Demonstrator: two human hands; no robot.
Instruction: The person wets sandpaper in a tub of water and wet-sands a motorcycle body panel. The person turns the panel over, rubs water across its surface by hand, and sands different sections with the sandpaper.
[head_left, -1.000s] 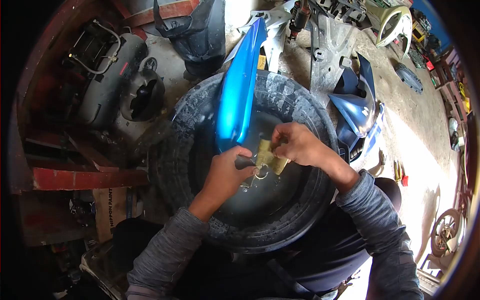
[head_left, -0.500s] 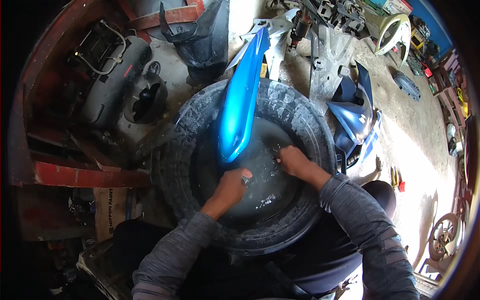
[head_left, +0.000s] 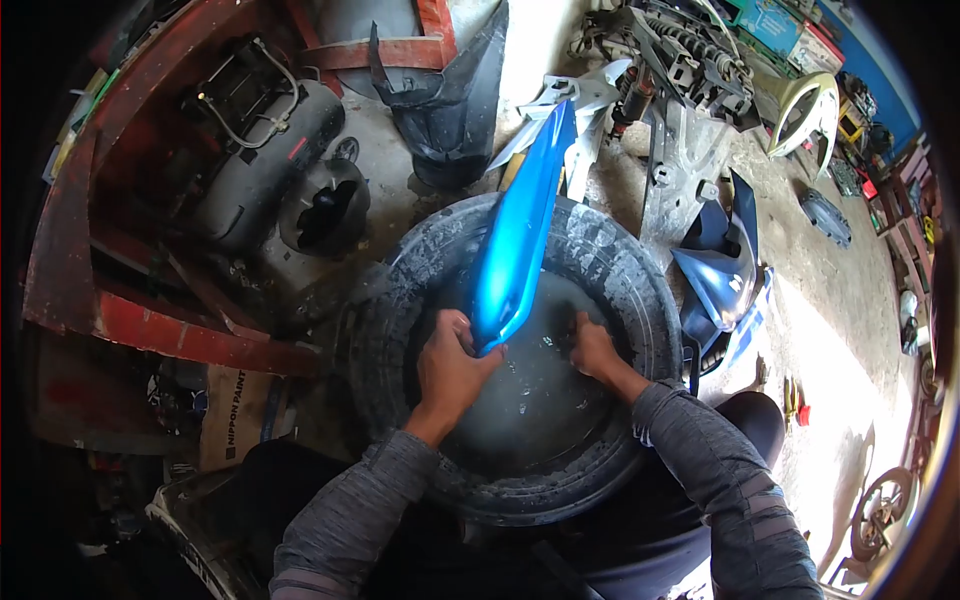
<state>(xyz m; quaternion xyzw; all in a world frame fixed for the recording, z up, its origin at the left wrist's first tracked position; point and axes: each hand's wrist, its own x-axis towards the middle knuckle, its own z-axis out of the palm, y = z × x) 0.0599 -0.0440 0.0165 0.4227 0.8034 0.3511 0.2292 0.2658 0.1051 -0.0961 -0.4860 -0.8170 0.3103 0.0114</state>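
Note:
A long glossy blue panel leans over the far rim of a round black tub holding cloudy water. My left hand grips the panel's lower end, thumb on its near tip and fingers behind its left edge. Over the right part of the water is my right hand, its fingers curled together; whatever they may hold is hidden. Small bubbles float on the water between my hands.
A grey air compressor and a red metal frame are at the left. Beyond the tub lie a black plastic part and white panels. A dark blue fairing rests to its right.
The yellowish piece that both hands held a second ago is no longer visible. My hands moved apart, and my left hand took hold of the blue panel. The view has shifted.

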